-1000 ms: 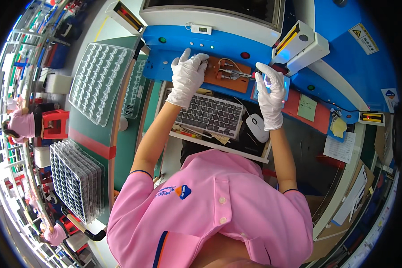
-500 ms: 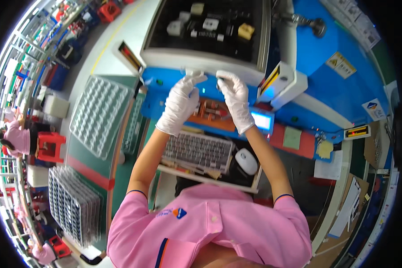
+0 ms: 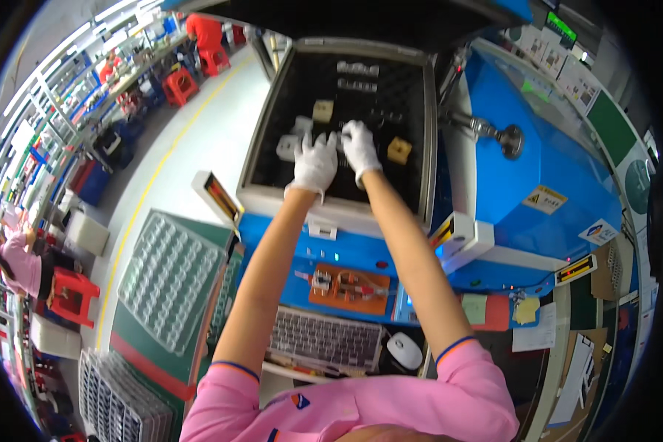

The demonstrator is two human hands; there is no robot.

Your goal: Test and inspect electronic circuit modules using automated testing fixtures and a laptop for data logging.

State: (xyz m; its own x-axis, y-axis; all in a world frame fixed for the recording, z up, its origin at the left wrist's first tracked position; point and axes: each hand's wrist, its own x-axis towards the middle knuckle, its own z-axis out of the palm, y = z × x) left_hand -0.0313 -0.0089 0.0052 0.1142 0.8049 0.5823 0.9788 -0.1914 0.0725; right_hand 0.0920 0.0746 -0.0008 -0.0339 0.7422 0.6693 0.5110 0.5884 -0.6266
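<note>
Extending into a metal-rimmed, black-floored chamber (image 3: 401, 88): white-gloved left hand (image 3: 316, 163), white-gloved right hand (image 3: 360, 149).
Left loosely spread, right curled in; cannot tell if either grips anything. Pale grey block (image 3: 287, 149) just beside left hand; yellow squarish block (image 3: 399, 150) off the right. Bare forearms (image 3: 259, 280) partly screen blue machine front (image 3: 361, 254). Pale floor (image 3: 199, 147) at left.

The hands (image 3: 315, 166) have room between the white block (image 3: 287, 148) and right-hand yellow block (image 3: 399, 150).
</note>
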